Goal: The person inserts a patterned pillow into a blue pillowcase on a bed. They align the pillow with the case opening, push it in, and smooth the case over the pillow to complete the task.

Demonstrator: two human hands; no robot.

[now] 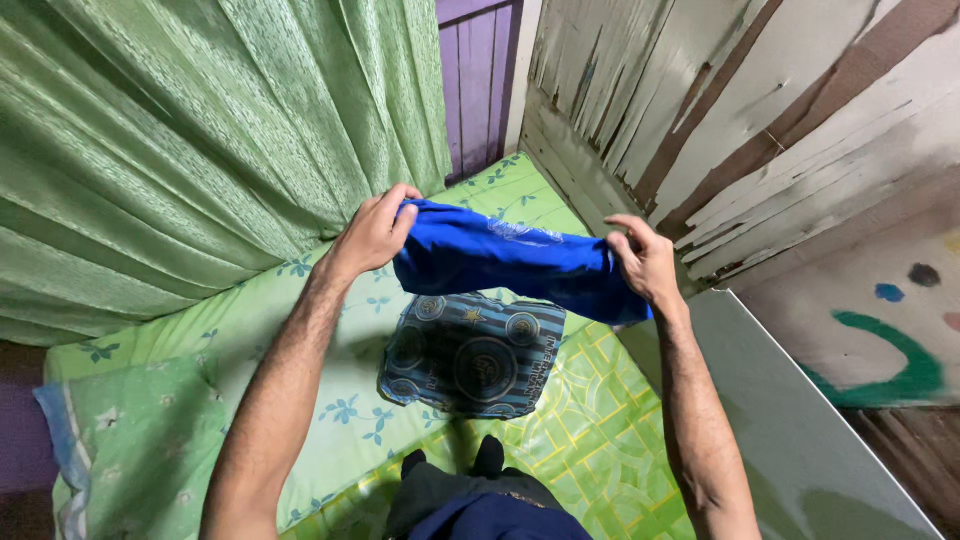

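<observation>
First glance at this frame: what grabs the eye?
The bright blue cloth stretched at centre between the left hand and the right hand, each gripping one end. Right below it lies a folded dark patterned cloth with round emblems, on the green floral bedsheet. A green curtain fills the upper left, and a peeling plank wall the upper right.

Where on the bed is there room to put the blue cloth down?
Free: the green flowered sheet between the green curtain and the folded dark patterned cloth, and the checked green mat by the white board. Crowded: the middle, under both hands' bright blue garment.
</observation>
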